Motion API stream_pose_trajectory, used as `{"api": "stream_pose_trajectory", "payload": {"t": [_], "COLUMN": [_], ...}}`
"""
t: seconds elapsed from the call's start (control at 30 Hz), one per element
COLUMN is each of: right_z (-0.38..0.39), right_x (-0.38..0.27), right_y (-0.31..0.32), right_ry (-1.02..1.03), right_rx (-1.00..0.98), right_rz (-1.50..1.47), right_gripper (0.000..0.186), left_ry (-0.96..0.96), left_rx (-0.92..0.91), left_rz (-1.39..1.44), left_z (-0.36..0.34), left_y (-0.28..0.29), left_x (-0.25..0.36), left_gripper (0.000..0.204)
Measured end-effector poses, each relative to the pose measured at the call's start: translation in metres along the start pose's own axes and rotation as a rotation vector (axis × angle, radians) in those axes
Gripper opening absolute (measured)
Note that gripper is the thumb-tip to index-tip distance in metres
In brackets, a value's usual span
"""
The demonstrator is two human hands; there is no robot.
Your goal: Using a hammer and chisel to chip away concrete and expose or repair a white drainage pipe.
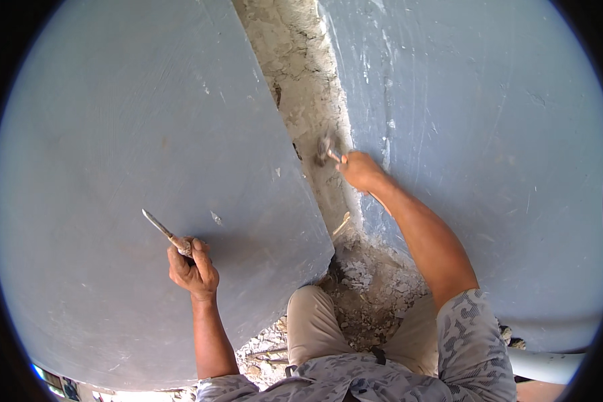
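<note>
My left hand [194,269] is closed around a chisel [157,222], a slim metal rod with a light tip and a crusted, dirty grip. The chisel points up and left above the grey surface on the left, and its tip appears apart from it. My right hand [363,172] grips a hammer [326,149] by its handle, whose end shows below the fist. Motion smears the hammer's head, which is over the rough strip [308,74] of bare, pale masonry. Whether it touches the strip I cannot tell.
Smooth grey-blue panels flank the strip, a left panel [127,134] and a right panel [476,134] with white scratches. A pale sliver [342,224] lies low in the gap. Broken rubble [365,295] covers the ground between my knees. A white pipe-like thing [546,365] is at lower right.
</note>
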State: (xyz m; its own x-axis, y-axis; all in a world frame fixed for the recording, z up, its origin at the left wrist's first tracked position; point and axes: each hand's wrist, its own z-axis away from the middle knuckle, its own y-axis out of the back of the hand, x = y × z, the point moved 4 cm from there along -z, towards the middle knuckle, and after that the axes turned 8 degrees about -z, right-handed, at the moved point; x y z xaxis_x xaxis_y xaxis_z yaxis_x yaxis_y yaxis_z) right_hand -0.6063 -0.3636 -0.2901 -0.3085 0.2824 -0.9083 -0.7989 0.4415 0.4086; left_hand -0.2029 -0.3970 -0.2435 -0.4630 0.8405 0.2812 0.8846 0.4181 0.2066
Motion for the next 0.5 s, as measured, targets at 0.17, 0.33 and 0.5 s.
{"api": "stream_pose_trajectory", "payload": {"t": [0.17, 0.33, 0.5], "right_z": [0.018, 0.053, 0.015], "right_x": [0.009, -0.068, -0.043], "right_y": [0.003, 0.036, 0.002], "right_ry": [0.31, 0.554, 0.688], "right_rx": [0.241, 0.456, 0.565], "right_rz": [0.097, -0.187, -0.145], "right_gripper": [0.036, 0.031, 0.029], "left_ry": [0.004, -0.015, -0.035], "left_rx": [0.006, 0.013, 0.02], "left_rz": [0.014, 0.073, 0.102], "left_z": [0.001, 0.003, -0.003], "left_y": [0.002, -0.002, -0.008], "left_x": [0.004, 0.001, 0.01], "left_gripper": [0.013, 0.011, 0.011]}}
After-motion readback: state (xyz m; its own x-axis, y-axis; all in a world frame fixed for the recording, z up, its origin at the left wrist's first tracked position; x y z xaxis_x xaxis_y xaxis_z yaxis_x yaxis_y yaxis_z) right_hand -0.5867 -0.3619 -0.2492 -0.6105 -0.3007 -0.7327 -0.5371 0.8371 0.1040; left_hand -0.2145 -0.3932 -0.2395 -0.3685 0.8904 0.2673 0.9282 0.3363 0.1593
